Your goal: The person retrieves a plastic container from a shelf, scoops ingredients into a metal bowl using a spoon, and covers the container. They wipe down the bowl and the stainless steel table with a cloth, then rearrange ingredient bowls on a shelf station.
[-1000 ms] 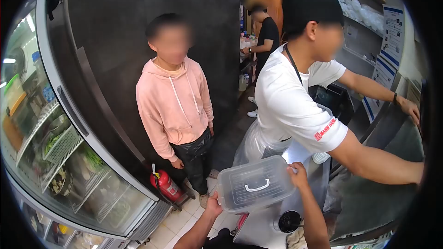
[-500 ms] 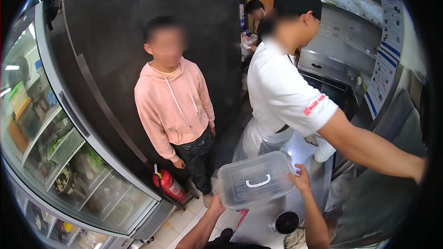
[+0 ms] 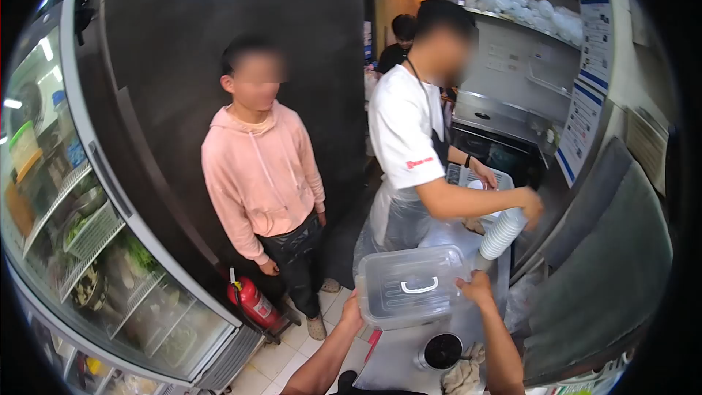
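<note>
Both my hands grip a clear plastic storage box with a lid and a white handle on top, held above the metal counter. My left hand is closed on its left edge, with some fingers hidden under it. On the opposite side, my right hand clasps the right edge. Below the box stands a round metal pot with a dark inside. A crumpled beige cloth lies beside that pot.
A co-worker in a white shirt holds a stack of cups near a white basket. A person in a pink hoodie stands by a fire extinguisher. A glass-door fridge fills the left; a dark cloth hangs at right.
The co-worker's arm has come back from the far right, and that hand is now at the cup stack. My view has shifted slightly; both my hands still hold the box.
</note>
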The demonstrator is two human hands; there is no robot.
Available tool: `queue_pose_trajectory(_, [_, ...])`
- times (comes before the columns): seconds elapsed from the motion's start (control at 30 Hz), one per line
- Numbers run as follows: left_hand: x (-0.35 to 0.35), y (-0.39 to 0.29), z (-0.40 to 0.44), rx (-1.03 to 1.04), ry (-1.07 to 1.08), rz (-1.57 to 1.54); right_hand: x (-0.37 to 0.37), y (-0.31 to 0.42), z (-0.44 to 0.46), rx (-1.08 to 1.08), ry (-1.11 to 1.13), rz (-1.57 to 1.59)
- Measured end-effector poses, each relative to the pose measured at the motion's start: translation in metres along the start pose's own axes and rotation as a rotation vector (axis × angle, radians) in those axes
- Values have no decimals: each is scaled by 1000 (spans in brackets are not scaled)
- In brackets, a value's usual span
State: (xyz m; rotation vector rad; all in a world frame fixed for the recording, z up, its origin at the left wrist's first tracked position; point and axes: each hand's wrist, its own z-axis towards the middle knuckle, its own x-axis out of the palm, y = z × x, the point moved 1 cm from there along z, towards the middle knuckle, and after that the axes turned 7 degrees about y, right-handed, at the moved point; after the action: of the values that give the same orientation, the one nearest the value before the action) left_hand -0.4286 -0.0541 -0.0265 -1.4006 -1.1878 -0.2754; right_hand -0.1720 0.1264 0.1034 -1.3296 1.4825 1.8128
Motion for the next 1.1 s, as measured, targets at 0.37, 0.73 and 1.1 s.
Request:
queue_pose_trajectory(0.37, [-12,6,16,-57,-94,2,-6,19,-14,8,-167,49])
queue_pose_trajectory(0.73, [8,-22,19,28,146,415,8,3,-24,149,-165,176])
queue_pose_trajectory(1.1, [57,-19,-10,-152,294,205,-45,-46,-61,281,-114,1438])
